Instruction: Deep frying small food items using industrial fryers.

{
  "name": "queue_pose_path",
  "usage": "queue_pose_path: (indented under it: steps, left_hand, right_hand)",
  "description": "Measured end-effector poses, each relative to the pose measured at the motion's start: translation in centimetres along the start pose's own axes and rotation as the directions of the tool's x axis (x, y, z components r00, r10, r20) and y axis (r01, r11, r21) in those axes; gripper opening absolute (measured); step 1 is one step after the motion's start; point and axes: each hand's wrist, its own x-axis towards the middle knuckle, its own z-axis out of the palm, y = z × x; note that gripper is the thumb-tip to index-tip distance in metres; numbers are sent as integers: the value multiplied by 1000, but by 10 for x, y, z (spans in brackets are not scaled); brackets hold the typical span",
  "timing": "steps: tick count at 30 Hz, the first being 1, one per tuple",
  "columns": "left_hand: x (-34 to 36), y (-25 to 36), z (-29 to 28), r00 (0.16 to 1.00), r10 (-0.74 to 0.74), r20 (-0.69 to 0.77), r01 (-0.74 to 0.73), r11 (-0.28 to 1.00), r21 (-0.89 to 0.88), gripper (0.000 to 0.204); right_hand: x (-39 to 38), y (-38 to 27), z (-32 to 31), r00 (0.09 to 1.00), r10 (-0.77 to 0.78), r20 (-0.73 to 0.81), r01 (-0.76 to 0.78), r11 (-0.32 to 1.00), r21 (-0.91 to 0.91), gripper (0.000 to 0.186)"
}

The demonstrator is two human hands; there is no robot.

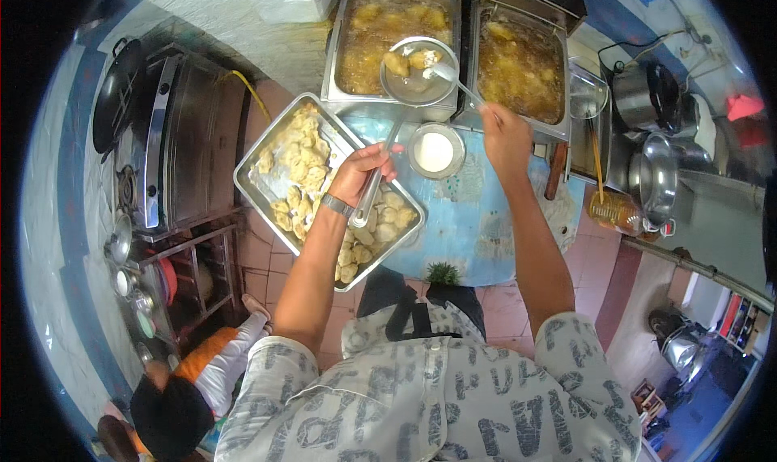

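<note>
My left hand [360,173] is wrapped round the long metal handle of a round skimmer [417,97]. The skimmer is over the front edge of the left deep fryer [392,106], with a few golden fried pieces [398,63] and some white stuff in it. Closed on a spoon [463,88], my right hand [507,134] keeps the spoon's white-coated tip at those pieces. A small round bowl of white powder or cream [435,152] stands just below the skimmer. Beneath my left forearm lies a metal tray [263,234] of pale, dumpling-like pieces [303,158].
A second fryer [522,110] with bubbling oil adjoins on the right. Below the fryers is a worn blue tabletop [477,219]. Pots and a metal basin [657,174] line the right counter. A stove [162,130] stands left; another person [174,417] is low at the lower left.
</note>
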Motion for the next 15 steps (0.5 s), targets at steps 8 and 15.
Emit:
queue_pose_path:
  steps: [8,15]
  left_hand:
    - [8,-1,15,998,-26,-63,28,999,26,32]
    - [5,0,8,1000,-18,12,18,1000,11,30]
  right_hand:
    - [55,-3,54,940,-341,21,337,915,-221,19]
    - [40,-10,48,939,-341,46,343,919,-193,18]
